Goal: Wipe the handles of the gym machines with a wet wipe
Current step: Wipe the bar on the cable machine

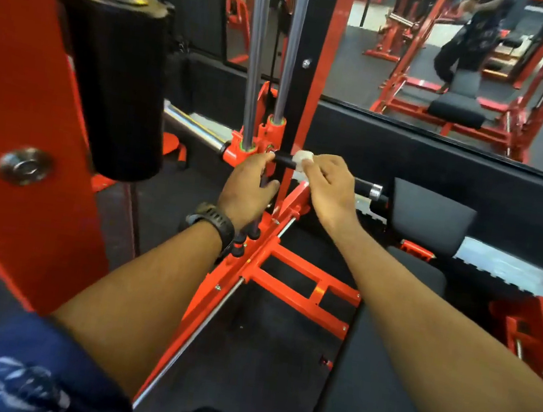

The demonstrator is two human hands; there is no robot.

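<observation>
A black horizontal handle (284,160) juts from the red carriage of the gym machine at mid-frame. My right hand (329,187) wraps a white wet wipe (302,159) round this handle, fingers curled over it. The handle's far end (365,188) with a silver cap shows past my right hand. My left hand (248,190), with a black watch on the wrist, grips a thin dark upright bar just left of the wipe, its fingers touching the handle's inner end.
Two chrome guide rods (273,50) rise from the carriage. A black foam roller (117,81) hangs at upper left on a red frame (11,102). A black seat pad (431,216) lies right. A mirror (454,64) behind reflects red machines and a person.
</observation>
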